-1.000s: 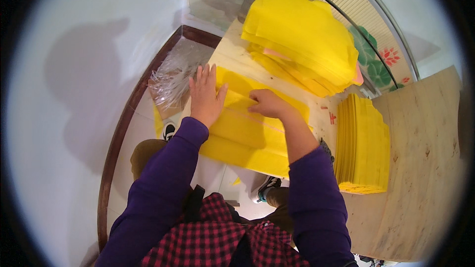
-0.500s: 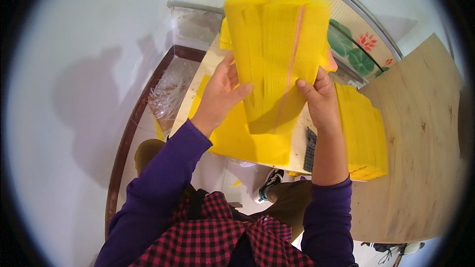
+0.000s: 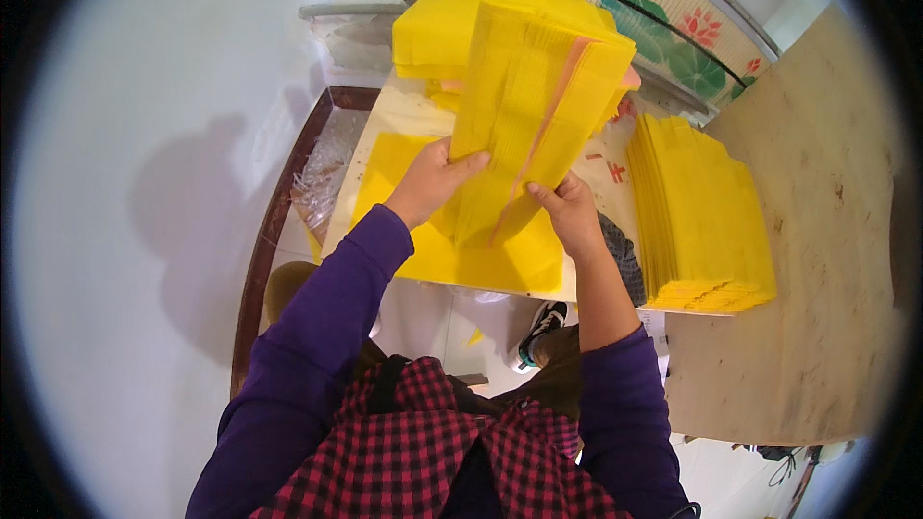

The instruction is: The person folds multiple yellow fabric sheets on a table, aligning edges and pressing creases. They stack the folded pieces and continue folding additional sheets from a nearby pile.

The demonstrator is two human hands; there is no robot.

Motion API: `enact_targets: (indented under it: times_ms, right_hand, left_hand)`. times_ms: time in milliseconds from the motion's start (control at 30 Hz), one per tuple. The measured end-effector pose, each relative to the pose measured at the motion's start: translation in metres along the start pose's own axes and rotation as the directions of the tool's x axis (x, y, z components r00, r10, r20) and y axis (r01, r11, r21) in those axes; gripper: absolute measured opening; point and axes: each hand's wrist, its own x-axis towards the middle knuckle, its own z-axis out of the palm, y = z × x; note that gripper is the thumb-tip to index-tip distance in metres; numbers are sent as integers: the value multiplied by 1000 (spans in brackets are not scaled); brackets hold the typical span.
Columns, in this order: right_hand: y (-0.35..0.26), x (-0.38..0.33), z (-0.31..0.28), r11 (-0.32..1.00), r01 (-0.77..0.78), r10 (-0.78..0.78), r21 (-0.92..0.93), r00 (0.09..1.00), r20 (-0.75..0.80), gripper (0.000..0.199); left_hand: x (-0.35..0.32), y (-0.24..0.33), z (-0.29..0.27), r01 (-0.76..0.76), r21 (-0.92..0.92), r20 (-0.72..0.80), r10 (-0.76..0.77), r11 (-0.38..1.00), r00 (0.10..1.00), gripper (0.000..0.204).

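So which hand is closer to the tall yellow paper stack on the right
Right. The right hand grips the lifted sheaf on the side facing the tall stack; the left hand holds its far edge.

A small paper workshop: stacks of yellow sheets (image 3: 707,221) cover a plywood table (image 3: 827,259).

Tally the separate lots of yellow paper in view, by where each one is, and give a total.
Fanned bundle of yellow paper sheets held up in the left hand and right hand: 1
Flat yellow sheets on the pale worktable under the hands: 1
Loose yellow heap at the far edge: 1
Squared yellow stack on the wooden board: 1
Total: 4
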Motion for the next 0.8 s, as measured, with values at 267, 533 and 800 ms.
enact_targets:
  times_ms: [267, 533, 800]
  right_hand:
    - [-43, 8, -7, 953, 264, -263, 149, 964, -27, 24]
    - [-5, -1, -1, 1000, 1, -2, -9, 999, -38, 21]
    - [-31, -4, -14, 994, 81, -79, 67, 996, -40, 20]
  left_hand:
    - [23, 29, 6, -83, -45, 53, 86, 996, 995, 35]
    - [9, 2, 7, 119, -15, 51, -118, 993, 992, 35]
    - [20, 21, 10, 5, -27, 126, -1, 1000, 992, 32]
